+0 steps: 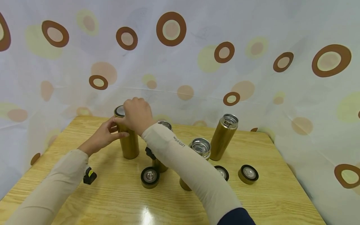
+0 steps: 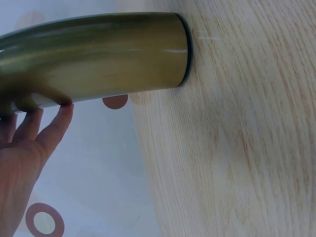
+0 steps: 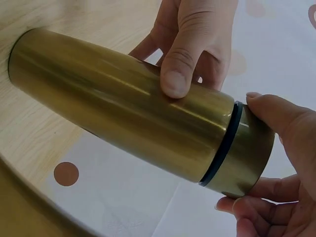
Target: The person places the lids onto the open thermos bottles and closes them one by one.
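Well, bottle (image 1: 130, 144) (upright) in left hand (image 1: 103, 134), lid (image 3: 244, 155) atop in right hand (image 1: 138, 114).

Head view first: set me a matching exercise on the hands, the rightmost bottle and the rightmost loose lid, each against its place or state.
Things
1. Left hand
2. Right hand
3. Rightmost loose lid
4. Rightmost bottle

Places or states
A. Standing, open at the top
B. Holding the fitted lid of the lidded bottle
C. Lying on the table, apart from any bottle
D. Holding the lidded bottle's body

Pairs: 1-D, 2-B, 3-C, 4-A
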Action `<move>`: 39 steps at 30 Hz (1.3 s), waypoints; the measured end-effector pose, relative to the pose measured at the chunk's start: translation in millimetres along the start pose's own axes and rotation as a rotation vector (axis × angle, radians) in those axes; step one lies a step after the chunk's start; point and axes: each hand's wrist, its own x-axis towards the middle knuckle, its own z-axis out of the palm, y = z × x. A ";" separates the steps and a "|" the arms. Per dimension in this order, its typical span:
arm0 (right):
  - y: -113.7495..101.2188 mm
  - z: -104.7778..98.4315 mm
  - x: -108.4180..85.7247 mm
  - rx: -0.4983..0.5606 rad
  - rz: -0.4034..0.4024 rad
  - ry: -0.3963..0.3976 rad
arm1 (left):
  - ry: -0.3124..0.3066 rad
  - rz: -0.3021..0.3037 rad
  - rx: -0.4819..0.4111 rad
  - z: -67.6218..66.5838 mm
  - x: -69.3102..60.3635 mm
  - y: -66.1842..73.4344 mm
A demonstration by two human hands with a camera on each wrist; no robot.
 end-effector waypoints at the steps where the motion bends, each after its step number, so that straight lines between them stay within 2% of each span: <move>1: -1.0 -0.1 0.0 -0.008 0.006 -0.003 | -0.001 0.000 -0.003 0.0 -0.5 0.3; 7: -5.4 -2.3 -1.5 -0.044 0.021 -0.014 | -0.012 0.008 -0.014 -0.2 -2.3 0.2; 16: -9.1 -4.0 -1.0 -0.120 -0.001 -0.055 | -0.014 -0.006 -0.002 -3.8 -4.3 0.9; 19: -9.2 -8.2 -0.9 -0.147 -0.009 -0.114 | -0.021 0.002 -0.015 -3.8 -5.2 1.5; 22: -6.3 -16.2 0.4 -0.126 -0.033 -0.235 | -0.024 0.008 -0.022 -3.6 -4.7 0.9; 25: 0.0 -24.2 2.0 -0.052 -0.084 -0.379 | -0.024 0.007 -0.024 -3.6 -3.3 0.4; 27: 5.1 -26.6 2.8 -0.014 -0.143 -0.442 | -0.025 -0.001 -0.024 -3.8 -3.0 0.4; 31: 12.8 -25.5 4.1 0.032 -0.252 -0.504 | -0.033 -0.017 -0.023 -3.4 -3.4 1.4; 39: 17.5 -28.6 13.2 0.100 -0.306 -0.553 | -0.036 -0.010 -0.023 -0.5 -2.0 2.0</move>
